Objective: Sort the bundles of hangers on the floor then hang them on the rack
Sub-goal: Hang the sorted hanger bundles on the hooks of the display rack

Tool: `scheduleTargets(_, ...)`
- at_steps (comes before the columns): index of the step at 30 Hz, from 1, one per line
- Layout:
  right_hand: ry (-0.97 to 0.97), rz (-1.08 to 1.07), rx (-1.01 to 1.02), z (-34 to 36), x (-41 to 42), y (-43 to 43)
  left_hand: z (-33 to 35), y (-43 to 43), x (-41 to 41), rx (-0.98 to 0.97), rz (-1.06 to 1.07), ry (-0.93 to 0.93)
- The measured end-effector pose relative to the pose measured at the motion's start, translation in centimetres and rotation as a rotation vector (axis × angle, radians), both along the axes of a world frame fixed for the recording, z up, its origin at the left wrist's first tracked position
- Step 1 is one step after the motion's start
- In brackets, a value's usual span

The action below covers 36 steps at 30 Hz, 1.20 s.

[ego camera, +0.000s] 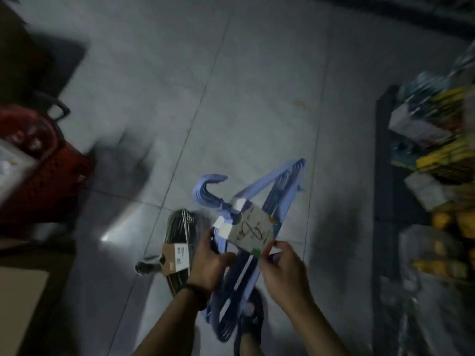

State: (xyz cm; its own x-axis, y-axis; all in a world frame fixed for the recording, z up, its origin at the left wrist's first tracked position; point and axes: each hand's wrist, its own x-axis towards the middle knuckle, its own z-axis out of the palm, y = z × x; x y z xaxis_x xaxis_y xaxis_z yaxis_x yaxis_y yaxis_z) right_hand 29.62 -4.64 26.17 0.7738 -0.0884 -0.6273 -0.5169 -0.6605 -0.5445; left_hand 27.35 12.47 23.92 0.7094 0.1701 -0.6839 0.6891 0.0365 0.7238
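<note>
With the left hand [208,263], grips the bundle of blue hangers [267,180] at its lower left arm, fingers curled around the plastic. With the right hand [280,265], pinches the lower corner of the cardboard label [253,231] between thumb and forefinger. Holds the bundle over the floor [257,98], hooks pointing to the upper left, label wrapped around the necks just under the hooks. Cannot tell whether its lower end touches the tiles. Wears a dark band [196,291] on the left wrist.

Just left of the left hand, flat on the grey tiles: a second bundle of black hangers [177,227] with its own brown label [176,258], partly hidden behind the wrist. Below the blue bundle, a foot in a dark sandal [250,322] on the floor.

At the left edge of the floor, a red basket [38,163] with a black handle, and below it a brown cardboard box [18,304]. Along the right edge, a dark shelf [383,176] with packets in yellow, white and blue, too blurred to read.
</note>
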Motion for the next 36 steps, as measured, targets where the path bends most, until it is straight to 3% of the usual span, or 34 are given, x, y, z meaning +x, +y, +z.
scheduleTargets(3, -0.625, 0.170, -0.158, 12.4, 2.4, -0.7, 9.8, 2.9, 0.1, 0.114, -0.163, -0.116)
scheduleTargets(5, -0.789, 0.425, -0.216, 20.2, 4.1, -1.0, 15.6, 4.6, -0.1, 0.139, -0.250, -0.184)
scheduleTargets(8, -0.605, 0.799, -0.371, 30.5, 5.2, -0.8, 24.2, 6.0, -0.6, 0.191, -0.439, -0.317)
scheduleTargets(11, -0.397, 0.904, -0.440, 37.8, 4.1, -0.3, 31.0, 6.7, -1.1, 0.266, -0.595, -0.465)
scheduleTargets(15, -0.231, 0.807, -0.247, 46.4, -0.5, -1.4, 36.6, 6.3, -1.6, 0.340, -0.782, -0.599)
scheduleTargets(20, -0.343, 0.558, -0.283, 52.3, -7.1, -5.3, 45.8, 2.8, -2.5, 0.358, -0.963, -0.771)
scheduleTargets(23, -0.447, 0.260, -0.150, 53.8, -12.1, -9.4, 51.2, -1.1, -3.6, 0.608, -1.137, -0.903)
scheduleTargets(25, -0.503, 0.063, -0.033, 54.6, -15.8, -12.2, 54.0, -3.9, -5.2, 0.818, -1.035, -1.015)
scheduleTargets(28, -0.581, -0.187, 0.103, 55.0, -21.2, -16.9, 57.0, -9.2, -9.2, 0.896, -0.686, -1.391)
scheduleTargets(30, -0.666, -0.345, 0.169, 56.0, -25.1, -19.9, 57.7, -13.9, -12.9, 0.765, -0.488, -1.585)
scheduleTargets(32, -0.769, -0.477, 0.199, 57.5, -29.0, -22.3, 57.7, -18.8, -17.1, 0.472, -0.391, -1.555)
scheduleTargets(36, -0.943, -0.750, 0.300, 60.2, -36.5, -27.1, 57.2, -28.5, -23.3, -0.241, -0.395, -0.989)
